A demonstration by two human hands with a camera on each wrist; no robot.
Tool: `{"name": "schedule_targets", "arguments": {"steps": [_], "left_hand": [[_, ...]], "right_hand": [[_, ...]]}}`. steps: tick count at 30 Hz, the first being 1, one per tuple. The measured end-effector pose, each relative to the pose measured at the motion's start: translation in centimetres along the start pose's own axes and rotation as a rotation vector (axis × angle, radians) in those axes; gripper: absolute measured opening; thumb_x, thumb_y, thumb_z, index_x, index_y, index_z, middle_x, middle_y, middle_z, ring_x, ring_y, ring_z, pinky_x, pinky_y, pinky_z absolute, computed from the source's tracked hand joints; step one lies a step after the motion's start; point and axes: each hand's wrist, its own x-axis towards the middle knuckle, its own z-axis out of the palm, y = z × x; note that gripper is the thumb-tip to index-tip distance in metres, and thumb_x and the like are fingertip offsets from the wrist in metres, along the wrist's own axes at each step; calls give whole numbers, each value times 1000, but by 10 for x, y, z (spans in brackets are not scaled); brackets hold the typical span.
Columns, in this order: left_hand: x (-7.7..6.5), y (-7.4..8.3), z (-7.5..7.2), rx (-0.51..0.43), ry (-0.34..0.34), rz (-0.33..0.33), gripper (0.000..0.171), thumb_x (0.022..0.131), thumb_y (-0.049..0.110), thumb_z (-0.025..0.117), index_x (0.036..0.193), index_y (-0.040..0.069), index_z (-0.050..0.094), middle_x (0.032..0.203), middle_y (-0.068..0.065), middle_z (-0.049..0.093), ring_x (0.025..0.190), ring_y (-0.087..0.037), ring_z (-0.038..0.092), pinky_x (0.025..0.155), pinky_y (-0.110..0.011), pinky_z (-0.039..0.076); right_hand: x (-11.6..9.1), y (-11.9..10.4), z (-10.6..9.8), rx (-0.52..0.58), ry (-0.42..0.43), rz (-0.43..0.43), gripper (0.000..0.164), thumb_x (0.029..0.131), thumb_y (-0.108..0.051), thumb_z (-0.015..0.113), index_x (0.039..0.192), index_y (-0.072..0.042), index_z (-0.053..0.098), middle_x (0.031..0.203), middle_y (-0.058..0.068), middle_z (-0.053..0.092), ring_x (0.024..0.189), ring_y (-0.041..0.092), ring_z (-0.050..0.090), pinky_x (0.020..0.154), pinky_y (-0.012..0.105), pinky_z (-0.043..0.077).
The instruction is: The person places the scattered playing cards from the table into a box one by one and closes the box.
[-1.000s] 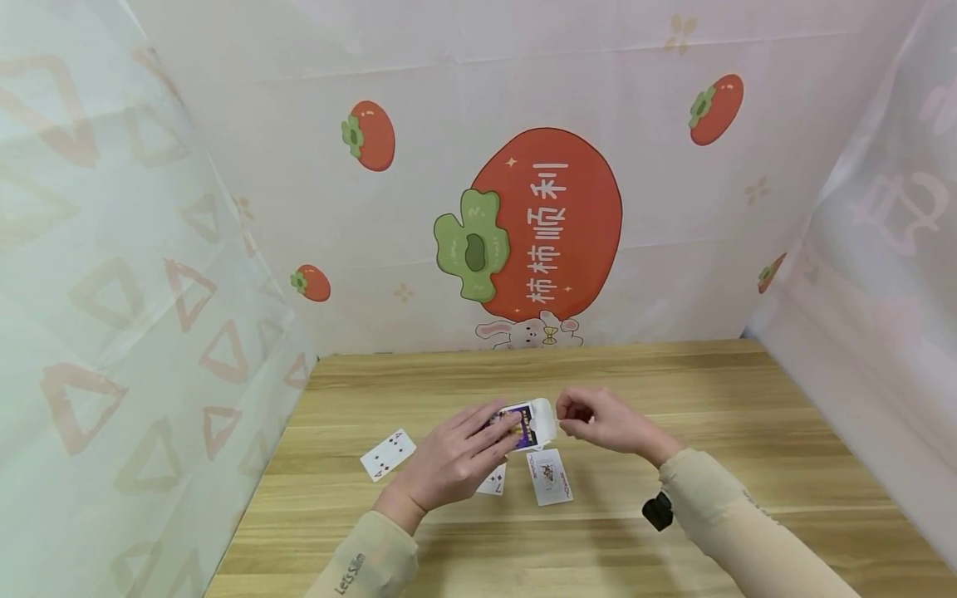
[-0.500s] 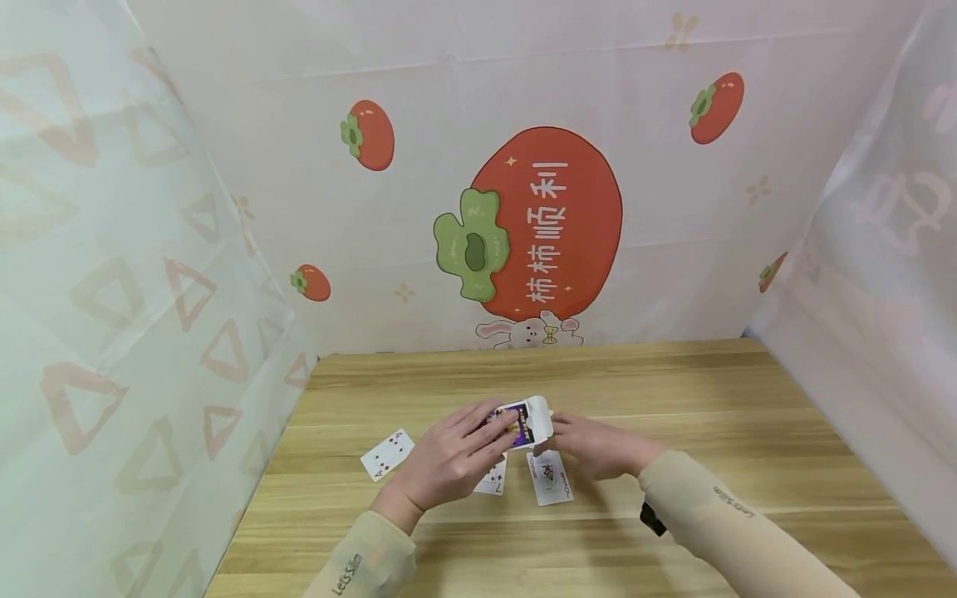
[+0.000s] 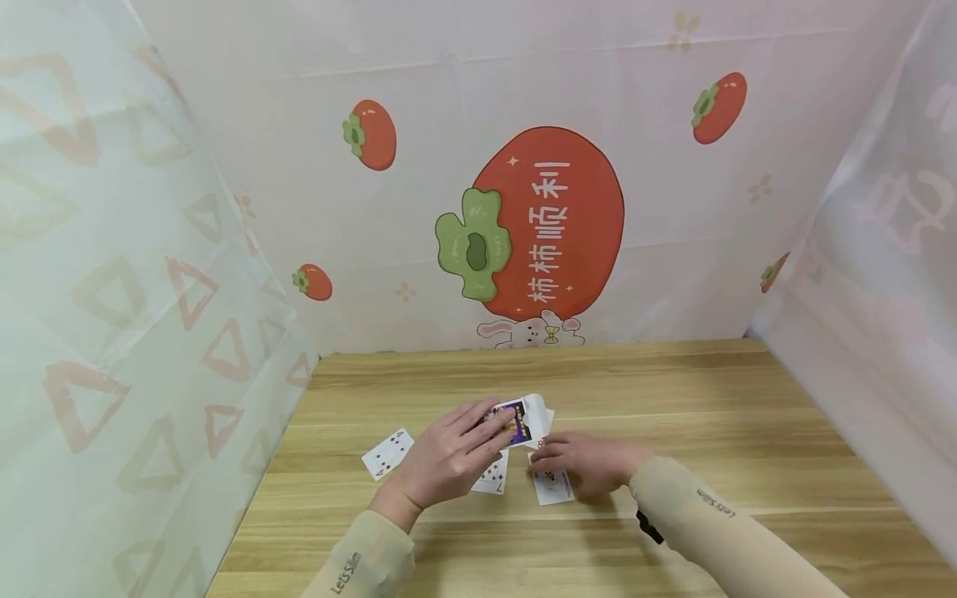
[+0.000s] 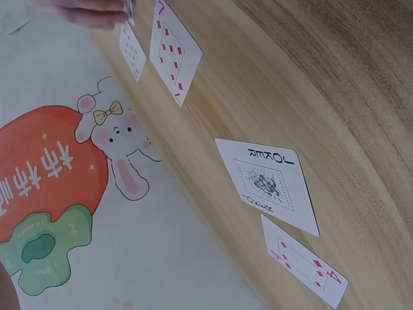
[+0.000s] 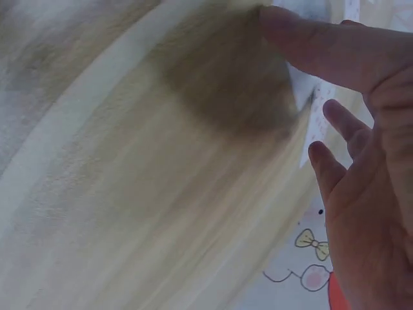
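In the head view my left hand (image 3: 449,457) holds a playing-card box (image 3: 516,422), its fingers laid across the dark printed face. The white flap (image 3: 534,409) stands open at the right end. My right hand (image 3: 591,462) reaches over a joker card (image 3: 556,492) on the table, fingertips at its upper part. In the right wrist view that hand's thumb is extended, apart from the fingers, close to a white card (image 5: 303,84). Between the hands lies a seven of diamonds (image 3: 490,477), partly covered. Another card (image 3: 551,418) shows from behind the box.
A four of diamonds (image 3: 388,454) lies to the left on the wooden table (image 3: 673,390). The left wrist view shows a black-and-white joker (image 4: 264,181), hidden in the head view. A persimmon-printed cloth (image 3: 658,249) hangs behind the table, with side cloths left and right.
My right hand has moved from beside the box's open end down onto the joker's upper part. The left hand and box have hardly moved. A card now shows behind the flap.
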Motion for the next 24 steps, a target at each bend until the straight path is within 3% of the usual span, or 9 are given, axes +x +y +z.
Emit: {"name": "schedule_targets", "arguments": {"steps": [8,13,19,24], "left_hand": [[-1,1,-1,6,-26,-23,35,106,22,48,126,8,73,136,-10,67,130,-32,61,104,-42,54],[-3,0,-1,8,-36,-28,36,106,24,48,126,9,73,136,-9,67,130,-31,60,105,-41,54],[-4,0,-1,8,-32,-21,35,106,24,49,125,9,74,135,-10,67,131,-32,60,105,-41,54],[-4,-1,0,8,-21,-12,34,105,23,50,123,8,74,135,-11,68,130,-33,60,105,-42,54]], "right_hand": [[0,4,7,-94,27,2,77,74,-14,83,146,-27,57,144,-6,54,134,17,49,114,36,45],[1,4,6,-184,77,10,70,69,-27,90,135,-24,64,132,-1,58,124,19,54,106,36,51],[-2,7,8,-155,114,38,58,68,-41,90,116,-19,67,123,-3,57,113,13,52,101,33,51],[-7,11,11,-61,132,62,50,73,-47,87,106,-18,64,107,-9,51,92,6,46,82,25,50]]}}
